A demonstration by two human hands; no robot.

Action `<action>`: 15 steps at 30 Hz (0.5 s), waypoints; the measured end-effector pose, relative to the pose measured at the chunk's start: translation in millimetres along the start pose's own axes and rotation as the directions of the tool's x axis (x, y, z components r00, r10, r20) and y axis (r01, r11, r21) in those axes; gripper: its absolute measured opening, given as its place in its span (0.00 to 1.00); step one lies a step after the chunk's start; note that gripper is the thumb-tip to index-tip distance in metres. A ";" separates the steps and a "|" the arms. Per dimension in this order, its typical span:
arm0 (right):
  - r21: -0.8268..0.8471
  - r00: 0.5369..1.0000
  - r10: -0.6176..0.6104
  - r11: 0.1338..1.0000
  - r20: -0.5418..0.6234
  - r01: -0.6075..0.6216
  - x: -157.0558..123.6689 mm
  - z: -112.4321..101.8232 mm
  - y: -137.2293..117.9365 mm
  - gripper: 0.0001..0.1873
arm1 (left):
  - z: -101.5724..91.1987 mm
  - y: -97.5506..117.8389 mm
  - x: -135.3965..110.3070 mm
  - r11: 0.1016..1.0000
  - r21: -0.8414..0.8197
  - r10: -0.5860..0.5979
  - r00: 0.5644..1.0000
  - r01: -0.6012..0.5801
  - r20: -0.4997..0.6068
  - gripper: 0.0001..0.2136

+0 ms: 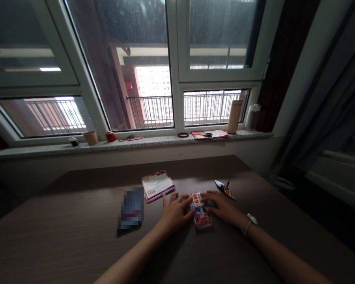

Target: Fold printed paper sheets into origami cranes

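A small folded colourful leaflet (200,213) with a red price print lies on the dark wooden table (62,221). My left hand (174,213) rests flat at its left edge, fingers stretched out and touching the paper. My right hand (221,206) presses on its right edge, fingers laid over the paper; a bracelet sits on that wrist. A small folded paper piece (225,188) lies just beyond my right hand.
A stack of leaflets (157,185) lies left of my hands, and a dark blurred flat object (131,209) further left. The windowsill holds cups (90,137), scissors on papers (208,135), a tall cylinder (234,111) and a jar (252,116). A curtain hangs at right.
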State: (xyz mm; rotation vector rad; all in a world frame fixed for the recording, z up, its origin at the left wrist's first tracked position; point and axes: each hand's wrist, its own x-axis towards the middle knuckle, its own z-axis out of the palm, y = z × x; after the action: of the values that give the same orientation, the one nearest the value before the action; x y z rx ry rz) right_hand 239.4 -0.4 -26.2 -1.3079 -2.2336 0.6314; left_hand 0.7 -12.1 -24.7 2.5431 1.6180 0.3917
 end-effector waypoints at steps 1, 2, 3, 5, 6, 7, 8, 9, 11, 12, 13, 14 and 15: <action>-0.002 1.000 -0.017 1.000 -0.010 0.017 0.8 2.1 0.5 0.17 | 0.3 -1.0 1.1 1.000 -0.001 -0.002 1.000 0.002 -0.001 0.23; -0.007 1.000 -0.023 1.000 -0.016 0.023 1.7 4.1 0.8 0.16 | 0.5 -2.1 2.3 1.000 -0.001 -0.006 1.000 0.006 0.000 0.23; -0.015 0.999 -0.026 1.000 -0.023 0.026 2.7 5.7 0.8 0.16 | 0.3 -3.2 3.7 1.000 0.000 -0.013 1.000 0.013 0.000 0.23; -0.029 0.999 -0.034 0.999 -0.040 0.033 4.3 7.5 -0.2 0.16 | -0.6 -5.3 6.2 1.000 0.000 -0.025 1.000 0.025 0.003 0.22; -0.036 0.998 -0.037 0.999 -0.045 0.035 4.9 7.7 -1.2 0.16 | -1.2 -6.2 7.2 1.000 0.000 -0.029 1.000 0.029 0.004 0.22; -0.040 0.998 -0.038 0.999 -0.048 0.036 5.3 7.5 -2.2 0.16 | -1.8 -6.9 8.0 1.000 -0.002 -0.031 1.000 0.031 0.007 0.22; -0.043 0.998 -0.038 0.998 -0.045 0.036 5.6 7.0 -3.3 0.16 | -2.4 -7.3 8.4 1.000 -0.005 -0.031 0.999 0.031 0.010 0.23; -0.044 0.999 -0.034 0.998 -0.037 0.033 5.7 6.3 -4.2 0.16 | -3.0 -7.6 8.7 1.000 -0.009 -0.029 0.999 0.029 0.013 0.23; -0.045 1.000 -0.023 0.999 -0.013 0.022 5.9 4.5 -5.2 0.16 | -3.8 -7.5 8.6 0.999 -0.014 -0.030 0.999 0.030 0.020 0.23; -0.045 1.000 -0.018 0.999 -0.001 0.018 6.0 3.4 -5.3 0.16 | -4.1 -7.3 8.4 0.999 -0.014 -0.032 0.999 0.033 0.024 0.23; -0.043 1.000 -0.015 0.999 0.010 0.015 6.1 2.3 -5.2 0.16 | -4.3 -7.0 8.1 0.999 -0.012 -0.035 0.999 0.035 0.029 0.23; -0.039 1.000 -0.014 0.999 0.021 0.015 6.2 1.0 -4.8 0.17 | -4.4 -6.8 7.9 0.999 -0.008 -0.036 0.999 0.037 0.033 0.23; -0.035 0.999 -0.016 0.999 0.034 0.017 6.2 -0.3 -4.3 0.17 | -4.5 -6.5 7.7 0.999 -0.002 -0.037 0.999 0.037 0.039 0.23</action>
State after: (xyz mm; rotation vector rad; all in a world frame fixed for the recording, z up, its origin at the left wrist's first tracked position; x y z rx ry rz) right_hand 234.0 3.3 -22.3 -1.3034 -2.2898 0.6149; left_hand -3.2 -2.6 -20.6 2.4986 1.6468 0.3393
